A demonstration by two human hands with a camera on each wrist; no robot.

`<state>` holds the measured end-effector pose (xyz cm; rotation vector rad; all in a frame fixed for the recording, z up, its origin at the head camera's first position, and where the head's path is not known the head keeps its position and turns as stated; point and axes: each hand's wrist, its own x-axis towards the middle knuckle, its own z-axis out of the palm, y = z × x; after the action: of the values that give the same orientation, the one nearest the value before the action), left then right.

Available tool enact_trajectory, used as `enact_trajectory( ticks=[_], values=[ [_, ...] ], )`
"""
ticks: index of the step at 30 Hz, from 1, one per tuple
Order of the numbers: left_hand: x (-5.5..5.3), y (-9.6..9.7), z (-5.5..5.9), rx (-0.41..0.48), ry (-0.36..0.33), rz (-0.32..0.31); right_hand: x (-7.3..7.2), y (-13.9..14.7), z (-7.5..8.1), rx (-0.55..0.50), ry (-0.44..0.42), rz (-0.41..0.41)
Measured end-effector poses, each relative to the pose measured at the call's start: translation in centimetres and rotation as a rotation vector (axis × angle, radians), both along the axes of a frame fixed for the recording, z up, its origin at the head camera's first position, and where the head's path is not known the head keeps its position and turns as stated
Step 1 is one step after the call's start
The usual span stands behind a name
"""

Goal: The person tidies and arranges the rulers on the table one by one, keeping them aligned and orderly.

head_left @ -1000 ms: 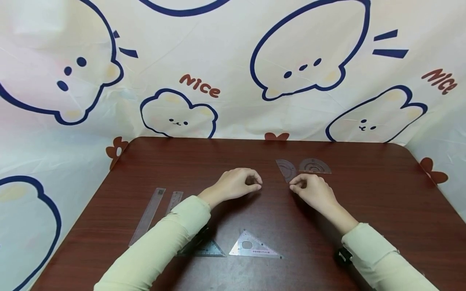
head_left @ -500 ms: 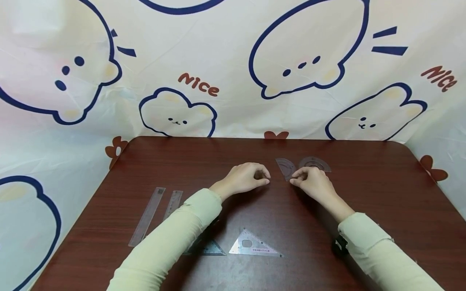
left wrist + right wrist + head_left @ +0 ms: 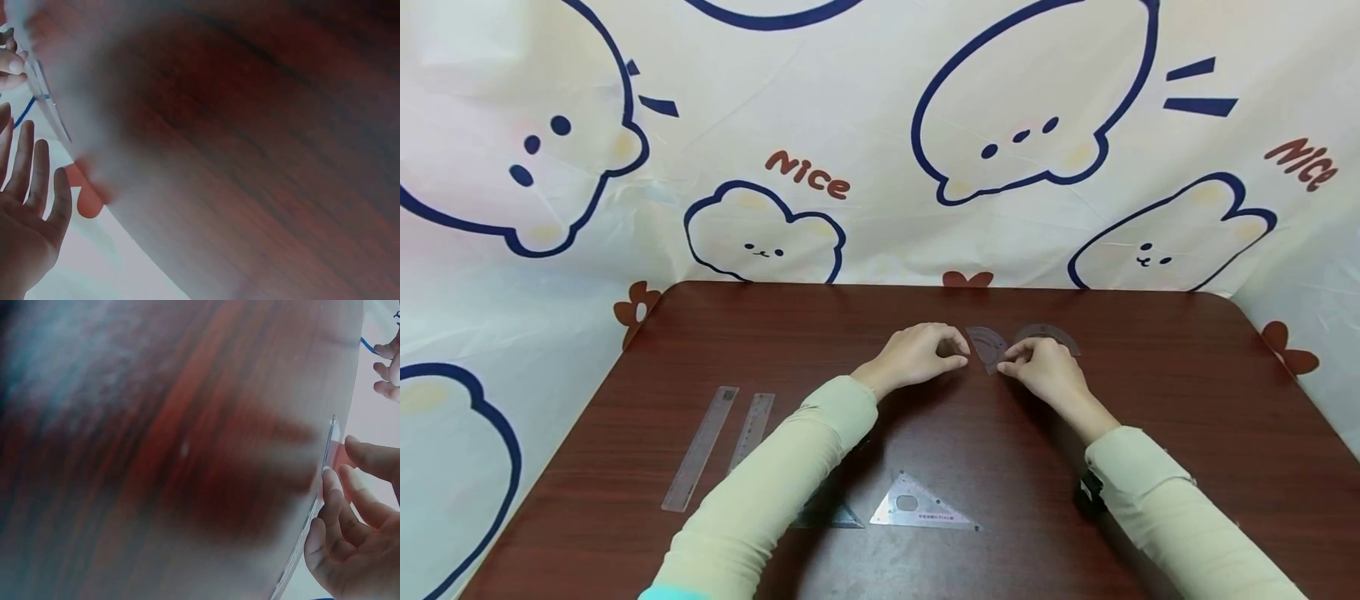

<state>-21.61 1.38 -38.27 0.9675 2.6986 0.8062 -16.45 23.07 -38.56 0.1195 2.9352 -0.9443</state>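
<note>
My left hand [image 3: 921, 354] is held over the table with fingers loosely curved and a gap between thumb and fingertips. It stands just left of a clear protractor [image 3: 983, 342] that lies turned on the tabletop. At that protractor's lower right is my right hand [image 3: 1048, 368], fingertips close to its edge. The right wrist view shows the right thumb [image 3: 372, 457] apart from the fingers. Behind the right hand lies a second clear protractor [image 3: 1047, 332], partly hidden by it. In the left wrist view the left hand [image 3: 28, 212] has its fingers spread.
Two clear rulers, a longer one [image 3: 702, 450] and a shorter one [image 3: 752, 429], lie on the left. Nearer me are a clear set square [image 3: 917, 510] and a darker set square [image 3: 835, 515], partly covered by my left sleeve. A patterned cloth [image 3: 880, 225] hangs behind the table.
My left hand has moved right and away from me, up to the turned protractor. My right hand has shifted slightly away from me. The protractors lie as before.
</note>
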Motion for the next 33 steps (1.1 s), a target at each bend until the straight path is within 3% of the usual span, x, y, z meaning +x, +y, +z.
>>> enact_trajectory(
  ticks=[8,18,26,33],
  values=[
    [-1.0,1.1,-0.1,0.005,-0.012,0.006,-0.5,0.1,-0.3,0.026,-0.028,-0.028],
    [-2.0,1.6,-0.3,-0.007,-0.026,0.060,-1.2,-0.1,-0.4,0.046,-0.052,-0.029],
    [-2.0,2.3,-0.8,0.055,-0.046,0.083,-1.7,-0.4,-0.3,0.041,-0.089,-0.044],
    [-2.0,2.4,-1.0,0.050,-0.037,0.082,-1.9,-0.4,-0.4,0.040,-0.089,-0.029]
  ],
)
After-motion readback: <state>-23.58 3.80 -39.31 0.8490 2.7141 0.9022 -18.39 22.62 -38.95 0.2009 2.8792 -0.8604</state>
